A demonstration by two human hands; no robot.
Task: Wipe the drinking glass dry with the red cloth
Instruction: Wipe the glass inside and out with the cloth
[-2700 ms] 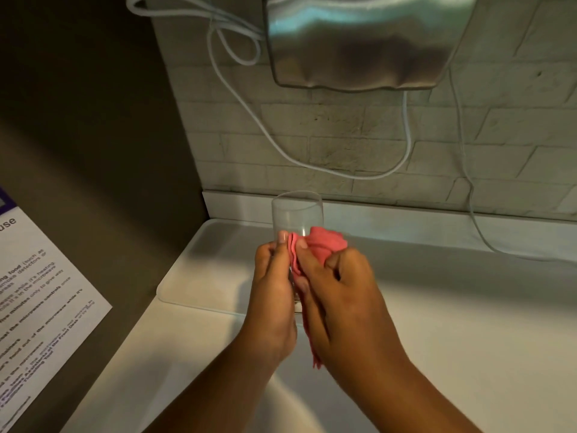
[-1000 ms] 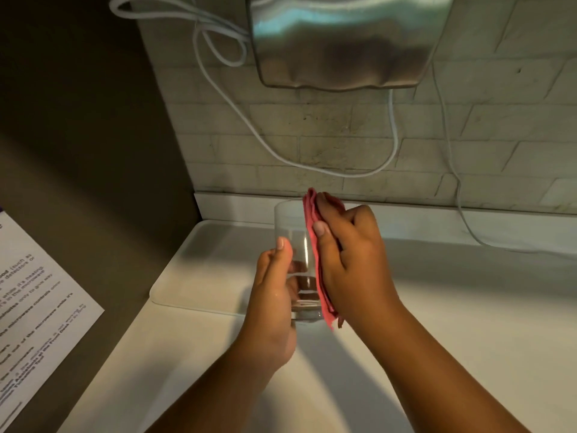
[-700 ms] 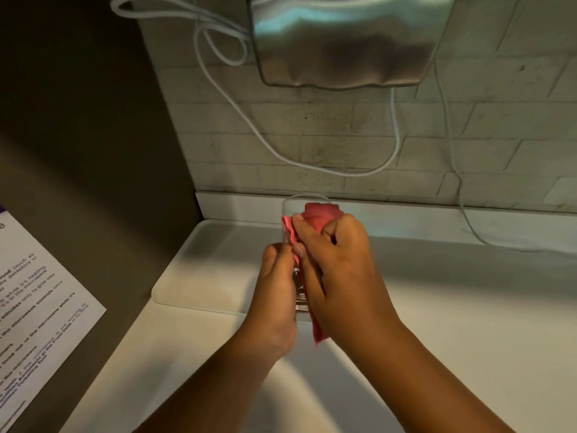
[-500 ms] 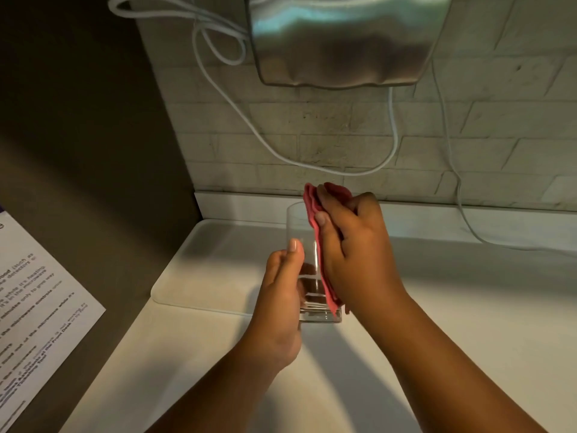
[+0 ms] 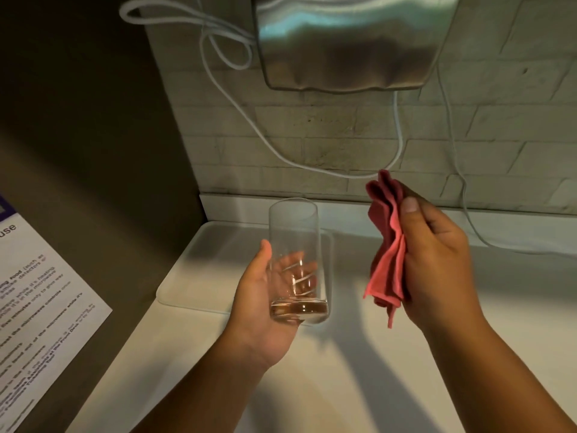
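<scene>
A clear, tall drinking glass (image 5: pixel 295 235) stands upright in my left hand (image 5: pixel 259 304), which cups its lower half from the left and behind, fingers visible through the glass. My right hand (image 5: pixel 437 264) holds the folded red cloth (image 5: pixel 387 245) pinched between thumb and fingers, about a hand's width to the right of the glass and apart from it. Both are held above the white counter.
A white tray (image 5: pixel 193 276) lies on the white counter (image 5: pixel 343 370) under the glass. A steel wall unit (image 5: pixel 349 42) hangs above with white cables (image 5: pixel 399 142) looping down the brick wall. A printed notice (image 5: pixel 34 307) is on the dark panel at left.
My right hand has pulled the red cloth off the glass and moved it to the right. My left hand still holds the glass, now with the palm more open.
</scene>
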